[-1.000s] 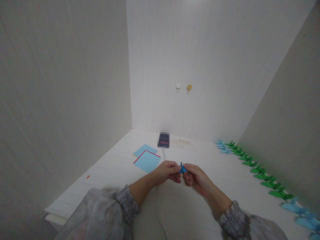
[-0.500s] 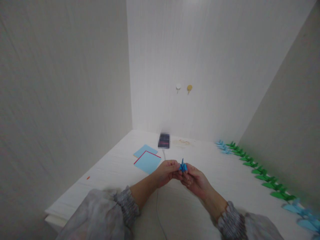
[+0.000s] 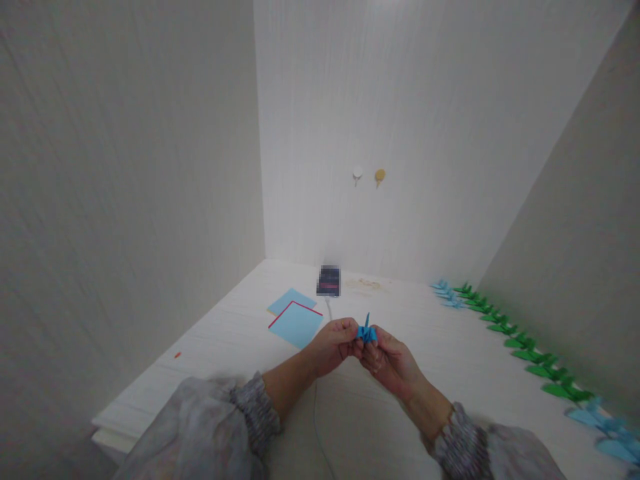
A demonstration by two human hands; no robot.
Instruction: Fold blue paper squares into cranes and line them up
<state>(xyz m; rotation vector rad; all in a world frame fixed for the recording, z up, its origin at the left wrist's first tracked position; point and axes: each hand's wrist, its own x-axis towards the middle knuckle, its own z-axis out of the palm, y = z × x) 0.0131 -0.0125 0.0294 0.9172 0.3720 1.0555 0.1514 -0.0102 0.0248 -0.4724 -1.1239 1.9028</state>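
A small blue origami crane (image 3: pixel 367 333) is held between both hands, above the white table. My left hand (image 3: pixel 334 345) pinches its left side between thumb and fingers. On its other side, my right hand (image 3: pixel 393 355) grips it the same way, with some fingertips under the body. A thin point of the crane sticks up between the hands, and its middle looks spread wide. The lower parts are hidden by my fingers. Just left of my left hand lie light blue square paper sheets (image 3: pixel 296 323), the nearer stack edged in red.
Along the right side of the white table (image 3: pixel 225 340) runs a row of green paper cranes (image 3: pixel 517 343), with light blue cranes (image 3: pixel 600 427) at its near end. A blurred dark device (image 3: pixel 329 281) with a cable stands near the back wall. A small orange bit (image 3: pixel 177 355) lies at left.
The crane's body has widened and flattened between my fingers, and its upright point tilts slightly right. Both hands stay in nearly the same place.
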